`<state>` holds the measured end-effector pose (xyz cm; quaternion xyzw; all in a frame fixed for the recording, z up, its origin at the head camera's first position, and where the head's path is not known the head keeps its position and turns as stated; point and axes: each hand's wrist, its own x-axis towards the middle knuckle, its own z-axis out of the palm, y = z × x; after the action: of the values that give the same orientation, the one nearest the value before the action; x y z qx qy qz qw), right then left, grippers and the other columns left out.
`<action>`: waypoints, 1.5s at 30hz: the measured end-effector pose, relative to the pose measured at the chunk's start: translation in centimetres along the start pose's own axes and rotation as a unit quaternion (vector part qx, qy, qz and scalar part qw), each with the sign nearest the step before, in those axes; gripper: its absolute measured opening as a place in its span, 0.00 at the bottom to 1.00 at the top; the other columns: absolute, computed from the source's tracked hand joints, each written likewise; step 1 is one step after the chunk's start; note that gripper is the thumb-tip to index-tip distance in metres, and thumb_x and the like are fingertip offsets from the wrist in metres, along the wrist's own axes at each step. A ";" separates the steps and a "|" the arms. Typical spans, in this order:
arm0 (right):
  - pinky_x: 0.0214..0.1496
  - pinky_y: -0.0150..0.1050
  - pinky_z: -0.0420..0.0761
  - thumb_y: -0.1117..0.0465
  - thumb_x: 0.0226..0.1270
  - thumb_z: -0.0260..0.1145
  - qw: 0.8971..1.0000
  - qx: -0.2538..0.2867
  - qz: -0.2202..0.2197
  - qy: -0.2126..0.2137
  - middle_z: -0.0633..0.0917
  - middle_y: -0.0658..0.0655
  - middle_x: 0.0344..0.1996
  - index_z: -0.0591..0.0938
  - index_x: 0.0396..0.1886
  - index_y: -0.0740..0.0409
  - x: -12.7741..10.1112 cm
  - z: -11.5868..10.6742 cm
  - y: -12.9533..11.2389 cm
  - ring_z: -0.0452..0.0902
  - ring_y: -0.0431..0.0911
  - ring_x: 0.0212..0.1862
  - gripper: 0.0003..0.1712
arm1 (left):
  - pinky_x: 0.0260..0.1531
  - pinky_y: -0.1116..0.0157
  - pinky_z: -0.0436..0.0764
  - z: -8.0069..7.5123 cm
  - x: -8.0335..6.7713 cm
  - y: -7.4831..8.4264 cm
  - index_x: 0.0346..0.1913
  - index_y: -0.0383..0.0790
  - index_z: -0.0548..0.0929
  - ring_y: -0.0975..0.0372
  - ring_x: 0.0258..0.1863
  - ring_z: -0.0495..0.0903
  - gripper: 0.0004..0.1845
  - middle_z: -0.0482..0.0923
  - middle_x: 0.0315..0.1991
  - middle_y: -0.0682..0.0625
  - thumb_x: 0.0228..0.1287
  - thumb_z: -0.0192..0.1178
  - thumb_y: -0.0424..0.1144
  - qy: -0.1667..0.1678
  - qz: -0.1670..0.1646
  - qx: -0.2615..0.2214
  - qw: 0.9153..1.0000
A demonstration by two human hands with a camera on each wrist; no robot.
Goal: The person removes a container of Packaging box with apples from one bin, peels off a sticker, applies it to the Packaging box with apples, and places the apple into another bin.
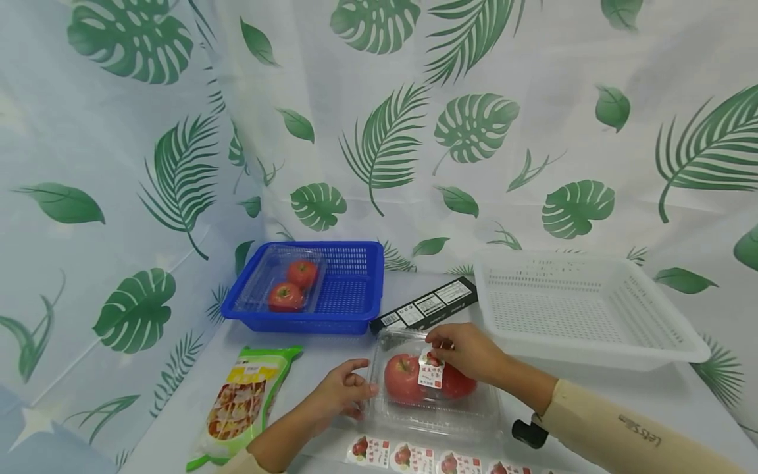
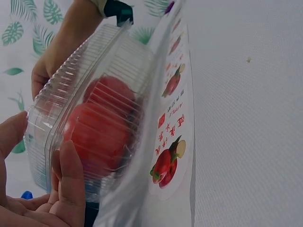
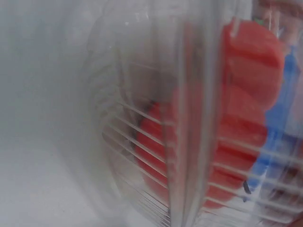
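A clear plastic clamshell box (image 1: 438, 421) with two red apples (image 1: 404, 378) inside sits in front of me, its lid down. My right hand (image 1: 468, 352) pinches the upper end of a white apple sticker (image 1: 431, 370), which lies over the middle of the lid. At the box's left side, my left hand (image 1: 343, 393) holds the edge. In the left wrist view, its fingertips (image 2: 70, 156) press the box's rim from either side. The right wrist view is filled by the blurred clear plastic with the apples (image 3: 236, 127) behind it; the right fingers are hidden there.
A strip of apple stickers (image 1: 411, 456) lies along the near edge. A blue basket (image 1: 349, 322) at back left holds another box of apples. A black carton (image 1: 426, 306) lies behind, a white basket (image 1: 592, 352) to the right, a green-yellow food bag (image 1: 245, 401) to the left.
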<state>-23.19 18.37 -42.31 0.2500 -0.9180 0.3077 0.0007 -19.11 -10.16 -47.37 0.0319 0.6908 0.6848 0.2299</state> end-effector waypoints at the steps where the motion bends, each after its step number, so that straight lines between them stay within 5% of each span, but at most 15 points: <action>1: 0.35 0.34 0.80 0.63 0.61 0.71 1.000 -0.004 0.002 0.001 0.81 0.40 0.30 0.85 0.44 0.55 0.0 0.0 0.0 0.76 0.39 0.34 0.10 | 0.25 0.63 0.82 0.0 0.0 0.0 0.71 0.31 0.60 0.62 0.26 0.75 0.38 0.77 0.32 0.49 0.62 0.66 0.36 0.000 -0.001 -0.001 1.000; 30: 0.36 0.33 0.80 0.63 0.60 0.72 0.998 -0.048 -0.017 0.022 0.81 0.40 0.31 0.86 0.43 0.52 0.2 0.9 0.0 0.75 0.37 0.34 0.11 | 0.27 0.62 0.83 0.2 -0.3 -0.3 0.70 0.31 0.59 0.63 0.26 0.75 0.37 0.76 0.31 0.50 0.64 0.65 0.36 -0.008 0.005 -0.021 1.000; 40: 0.38 0.37 0.81 0.64 0.62 0.70 0.985 -0.122 -0.123 0.024 0.84 0.45 0.35 0.87 0.45 0.51 -0.9 0.5 -0.4 0.76 0.39 0.38 0.12 | 0.28 0.61 0.83 0.2 -0.2 -0.5 0.70 0.32 0.59 0.62 0.26 0.75 0.36 0.76 0.31 0.50 0.65 0.65 0.36 0.000 -0.004 -0.016 1.000; 45: 0.39 0.36 0.81 0.65 0.66 0.66 0.980 -0.143 -0.138 0.004 0.82 0.46 0.36 0.84 0.53 0.52 -1.8 0.5 -0.8 0.75 0.38 0.39 0.16 | 0.27 0.62 0.83 0.1 -0.2 -0.6 0.70 0.32 0.59 0.62 0.26 0.75 0.36 0.76 0.31 0.50 0.65 0.65 0.36 -0.003 0.001 -0.024 1.000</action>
<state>-21.17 18.40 -42.58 0.3703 -0.9093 0.1708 0.0826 -18.72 -10.13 -47.89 0.0290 0.6731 0.7017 0.2317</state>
